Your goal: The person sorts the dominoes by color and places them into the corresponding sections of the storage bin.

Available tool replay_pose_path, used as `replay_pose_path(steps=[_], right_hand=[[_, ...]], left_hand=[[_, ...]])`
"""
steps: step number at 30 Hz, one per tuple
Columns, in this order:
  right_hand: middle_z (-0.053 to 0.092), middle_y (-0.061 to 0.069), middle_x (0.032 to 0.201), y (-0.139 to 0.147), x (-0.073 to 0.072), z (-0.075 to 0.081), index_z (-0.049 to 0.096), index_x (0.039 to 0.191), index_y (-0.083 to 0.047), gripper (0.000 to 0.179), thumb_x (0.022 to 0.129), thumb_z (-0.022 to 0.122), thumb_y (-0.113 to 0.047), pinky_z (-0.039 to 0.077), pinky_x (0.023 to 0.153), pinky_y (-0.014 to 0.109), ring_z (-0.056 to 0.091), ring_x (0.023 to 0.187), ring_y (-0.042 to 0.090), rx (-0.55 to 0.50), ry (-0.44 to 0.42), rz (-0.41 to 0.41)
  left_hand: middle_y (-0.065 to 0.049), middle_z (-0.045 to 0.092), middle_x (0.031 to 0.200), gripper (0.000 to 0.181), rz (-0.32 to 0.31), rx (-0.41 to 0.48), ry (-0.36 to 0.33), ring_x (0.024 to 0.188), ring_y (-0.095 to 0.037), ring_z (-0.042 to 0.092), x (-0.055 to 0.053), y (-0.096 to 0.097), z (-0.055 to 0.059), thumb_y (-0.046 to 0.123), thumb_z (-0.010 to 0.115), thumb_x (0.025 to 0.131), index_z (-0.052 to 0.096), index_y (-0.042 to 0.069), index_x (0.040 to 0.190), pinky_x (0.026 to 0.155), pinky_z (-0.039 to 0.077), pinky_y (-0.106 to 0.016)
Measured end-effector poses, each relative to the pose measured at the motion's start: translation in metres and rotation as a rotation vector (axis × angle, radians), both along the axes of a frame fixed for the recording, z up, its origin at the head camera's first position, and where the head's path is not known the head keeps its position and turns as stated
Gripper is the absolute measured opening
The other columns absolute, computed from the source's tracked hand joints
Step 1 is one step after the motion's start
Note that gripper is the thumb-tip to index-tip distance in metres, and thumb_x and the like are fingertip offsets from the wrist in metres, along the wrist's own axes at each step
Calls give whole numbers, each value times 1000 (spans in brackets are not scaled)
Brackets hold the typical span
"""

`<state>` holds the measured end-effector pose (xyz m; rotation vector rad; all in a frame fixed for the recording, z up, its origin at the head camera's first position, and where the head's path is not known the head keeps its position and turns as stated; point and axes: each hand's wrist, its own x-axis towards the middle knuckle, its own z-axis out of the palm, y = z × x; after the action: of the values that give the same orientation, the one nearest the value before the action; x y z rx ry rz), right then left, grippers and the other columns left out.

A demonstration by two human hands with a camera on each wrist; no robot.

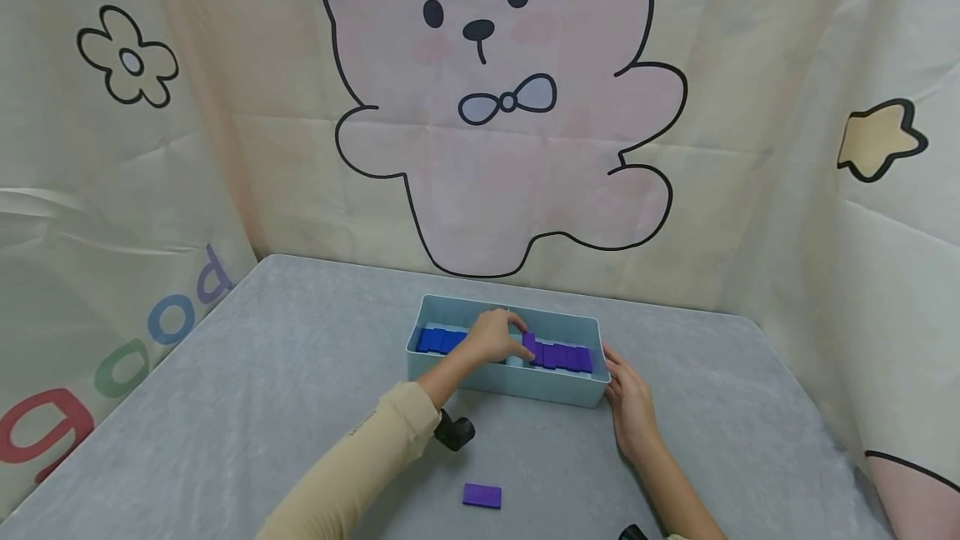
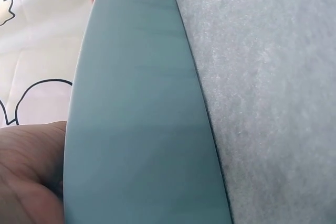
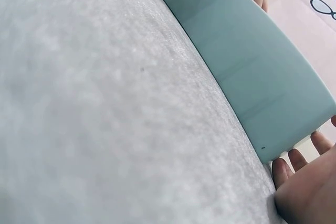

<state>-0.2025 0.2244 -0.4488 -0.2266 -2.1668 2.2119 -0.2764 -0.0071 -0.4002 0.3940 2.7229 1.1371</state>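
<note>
A long light-blue box (image 1: 510, 388) stands on the grey table, with a row of blue tiles (image 1: 440, 341) at its left and a row of purple tiles (image 1: 562, 357) at its right. My left hand (image 1: 491, 338) reaches over the near wall into the box. Its thumb and fingertip pinch the leftmost purple tile (image 1: 528, 343), which stands a little higher than its row. In the left wrist view the box wall hides the fingers. My right hand (image 1: 628, 398) rests against the box's right end, its fingers extended along that wall (image 3: 296, 158).
A single purple tile (image 1: 482, 496) lies flat on the grey table cover (image 1: 315, 357), nearer to me than the box. A black wrist camera (image 1: 454, 430) hangs below the left wrist. Printed curtains (image 1: 510, 182) stand behind the table and at both sides.
</note>
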Motion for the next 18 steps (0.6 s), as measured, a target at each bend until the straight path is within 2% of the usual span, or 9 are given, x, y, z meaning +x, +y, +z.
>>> replay_pose_path(steps=[3, 9, 13, 16, 18], right_hand=[[31, 11, 172, -1, 0, -1, 33, 165, -3, 54, 114, 36, -22, 44, 97, 10, 52, 133, 6, 1, 4, -6], [31, 11, 172, -1, 0, -1, 33, 165, -4, 54, 114, 36, -22, 44, 96, 11, 51, 136, 9, 3, 8, -7], [31, 10, 172, 0, 1, 0, 32, 165, -5, 54, 114, 36, -23, 44, 97, 11, 51, 135, 8, 0, 4, -4], [31, 11, 172, 0, 0, 0, 33, 165, -4, 54, 114, 37, -23, 44, 96, 11, 52, 132, 5, -6, 1, -8], [32, 12, 172, -1, 0, 0, 33, 165, -3, 54, 114, 37, -22, 45, 96, 11, 53, 131, 5, -5, 2, -9]], left_hand=[[-14, 67, 139, 43, 16, -18, -13, 126, -34, 61, 0, 2, 1, 21, 93, 83, 77, 9, 121, 99, 58, -50], [-9, 72, 129, 40, 35, -122, -20, 114, -28, 66, -4, 7, 3, 24, 95, 81, 80, 12, 116, 96, 59, -45], [-4, 76, 122, 41, 60, -209, -31, 99, -21, 69, -7, 14, 3, 28, 95, 80, 81, 15, 116, 82, 61, -37], [-2, 77, 118, 42, 84, -253, -28, 87, -17, 68, -8, 18, 1, 30, 96, 79, 82, 16, 115, 67, 57, -31], [-1, 77, 117, 42, 99, -269, -28, 84, -16, 67, -8, 20, 0, 30, 96, 78, 82, 17, 115, 62, 54, -29]])
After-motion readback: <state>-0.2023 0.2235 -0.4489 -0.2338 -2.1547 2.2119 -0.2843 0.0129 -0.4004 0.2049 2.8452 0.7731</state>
